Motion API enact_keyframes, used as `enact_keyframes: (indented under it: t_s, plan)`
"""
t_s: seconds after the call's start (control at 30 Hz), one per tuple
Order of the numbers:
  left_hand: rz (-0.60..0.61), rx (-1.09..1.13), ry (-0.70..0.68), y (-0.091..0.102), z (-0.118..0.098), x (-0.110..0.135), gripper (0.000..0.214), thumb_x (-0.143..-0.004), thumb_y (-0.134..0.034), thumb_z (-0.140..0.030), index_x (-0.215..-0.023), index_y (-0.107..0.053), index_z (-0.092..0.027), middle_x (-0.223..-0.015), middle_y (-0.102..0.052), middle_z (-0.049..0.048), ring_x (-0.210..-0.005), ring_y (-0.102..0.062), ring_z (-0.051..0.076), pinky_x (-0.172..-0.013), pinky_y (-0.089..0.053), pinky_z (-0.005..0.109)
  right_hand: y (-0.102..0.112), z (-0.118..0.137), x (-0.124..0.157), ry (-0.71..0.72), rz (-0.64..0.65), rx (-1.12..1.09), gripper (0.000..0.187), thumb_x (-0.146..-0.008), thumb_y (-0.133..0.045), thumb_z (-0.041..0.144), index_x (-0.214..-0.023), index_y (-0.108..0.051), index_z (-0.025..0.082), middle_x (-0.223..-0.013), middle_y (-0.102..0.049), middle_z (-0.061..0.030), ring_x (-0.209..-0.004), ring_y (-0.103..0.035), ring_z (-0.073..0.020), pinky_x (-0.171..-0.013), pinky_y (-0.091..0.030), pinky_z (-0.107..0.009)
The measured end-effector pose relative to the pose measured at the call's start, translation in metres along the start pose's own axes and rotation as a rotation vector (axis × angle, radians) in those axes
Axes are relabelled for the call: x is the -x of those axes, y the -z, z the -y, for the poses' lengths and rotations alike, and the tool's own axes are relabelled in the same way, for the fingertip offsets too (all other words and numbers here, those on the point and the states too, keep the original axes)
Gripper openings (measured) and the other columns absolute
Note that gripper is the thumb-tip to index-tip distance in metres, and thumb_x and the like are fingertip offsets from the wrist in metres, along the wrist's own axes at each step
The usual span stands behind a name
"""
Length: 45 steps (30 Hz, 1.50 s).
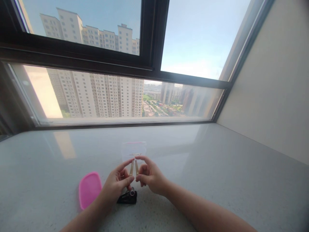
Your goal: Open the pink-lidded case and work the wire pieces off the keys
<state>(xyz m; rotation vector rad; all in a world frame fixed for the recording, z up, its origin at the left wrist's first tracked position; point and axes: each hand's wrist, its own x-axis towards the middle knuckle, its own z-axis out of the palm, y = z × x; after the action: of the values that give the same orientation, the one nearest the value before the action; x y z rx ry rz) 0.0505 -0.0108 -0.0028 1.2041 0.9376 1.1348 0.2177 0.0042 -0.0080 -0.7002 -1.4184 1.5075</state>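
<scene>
My left hand [116,183] pinches a small tan, tapered piece [131,168] between thumb and fingers. A matching tapered piece [136,167] stands upright in the pinch of my right hand [152,178]. The two pieces are side by side with a narrow gap, and both index fingertips nearly meet at their tops. What exactly the pieces are, I cannot make out. Just below my left fingers lies a black flat object [127,198], with a small shiny ring [132,192] at its upper edge. Beyond the fingertips is a clear zip bag [134,146] with thin gold-coloured slivers on or in it.
A pink shallow tray or lid [90,190] rests left of my left forearm, partly behind it. All of this is on a pale speckled sill [212,180]. A dark-framed window [154,69] rises behind, and a white wall [272,87] bounds the right side.
</scene>
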Motion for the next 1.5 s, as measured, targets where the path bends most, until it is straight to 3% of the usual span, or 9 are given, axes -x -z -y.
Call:
enact_keyframes:
  t_s: [0.43,1.1,1.5]
  plan:
    - [-0.002,-0.005,-0.005,0.002,0.006,-0.001,0.058,-0.066,-0.073,-0.022,-0.121,-0.055,-0.018,-0.057,-0.047,-0.0099,-0.043,-0.052,0.008,-0.043,-0.039,0.021,0.001,-0.001,0.0,-0.006,-0.001,0.013,0.057,-0.062,-0.073,0.018,-0.116,-0.055,0.021,-0.058,-0.05,0.0093,-0.042,-0.047,-0.0058,-0.041,-0.041,-0.018]
    - [-0.014,0.035,0.047,0.001,0.001,-0.001,0.059,-0.063,-0.076,-0.024,-0.119,-0.058,-0.021,-0.058,-0.046,-0.0099,-0.044,-0.052,0.008,-0.045,-0.039,0.021,0.009,-0.01,-0.006,0.008,-0.003,0.086,0.059,-0.067,-0.072,0.028,-0.118,-0.044,0.023,-0.063,-0.047,0.0101,-0.043,-0.046,-0.0058,-0.042,-0.041,-0.02]
    - [-0.02,0.02,0.004,0.004,0.006,-0.003,0.06,-0.063,-0.077,-0.026,-0.12,-0.058,-0.022,-0.061,-0.048,-0.0086,-0.048,-0.05,0.008,-0.046,-0.039,0.021,0.006,-0.01,-0.004,0.028,-0.023,0.113,0.059,-0.066,-0.074,0.034,-0.116,-0.044,0.023,-0.061,-0.048,0.0097,-0.043,-0.047,-0.0068,-0.042,-0.043,-0.02]
